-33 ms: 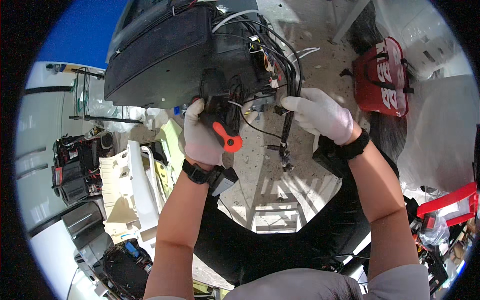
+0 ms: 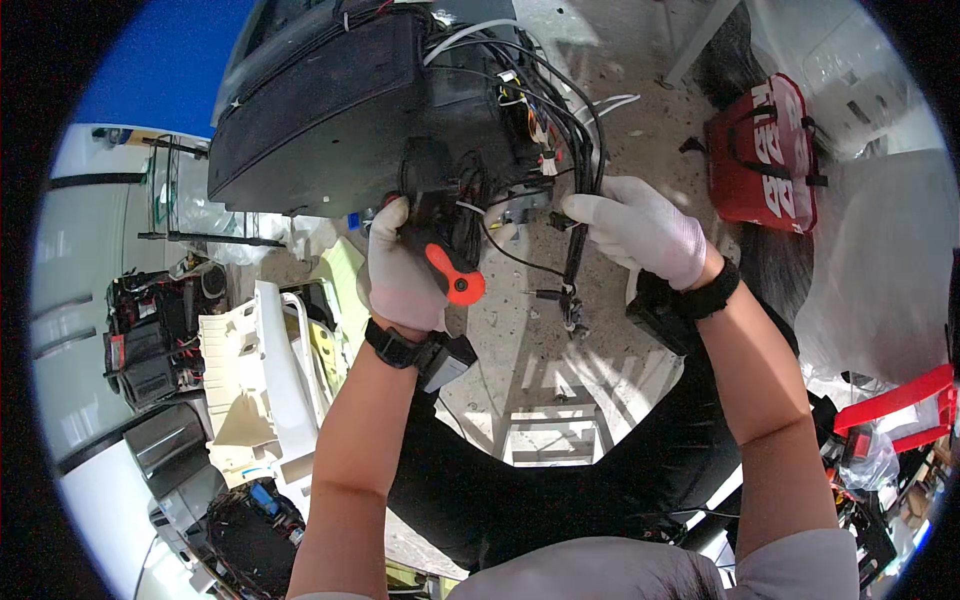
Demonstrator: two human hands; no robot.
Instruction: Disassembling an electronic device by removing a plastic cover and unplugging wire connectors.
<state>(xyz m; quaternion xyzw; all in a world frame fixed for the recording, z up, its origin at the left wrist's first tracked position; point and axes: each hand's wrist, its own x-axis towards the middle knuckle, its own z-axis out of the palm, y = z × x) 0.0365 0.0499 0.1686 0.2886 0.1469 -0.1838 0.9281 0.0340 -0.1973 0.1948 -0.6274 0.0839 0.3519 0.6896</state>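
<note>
My left hand [image 2: 395, 265], in a white glove, is closed round a black hand tool [image 2: 428, 205] with an orange-red, rounded end piece [image 2: 460, 283]; I cannot make out its exact kind. To the right, my gloved right hand [image 2: 645, 228] pinches a bundle of black cables [image 2: 583, 150] between thumb and fingers. Below that grip the bundle hangs down, ending in small connectors [image 2: 572, 315]. The cables come out of a large black boxy unit [image 2: 320, 120] at the upper left, where coloured wires [image 2: 538, 130] show. A thin black wire loops between my hands.
A red bag [image 2: 755, 160] stands on the floor at the right, near clear plastic sheeting [image 2: 880, 250]. Cream and white plastic panels [image 2: 240, 370] lie at the left, beside black parts [image 2: 155, 335]. A small grey stool-like frame [image 2: 555, 430] is between my legs.
The hanging lower end of the cable bundle has shifted very slightly. Both hands are where they were.
</note>
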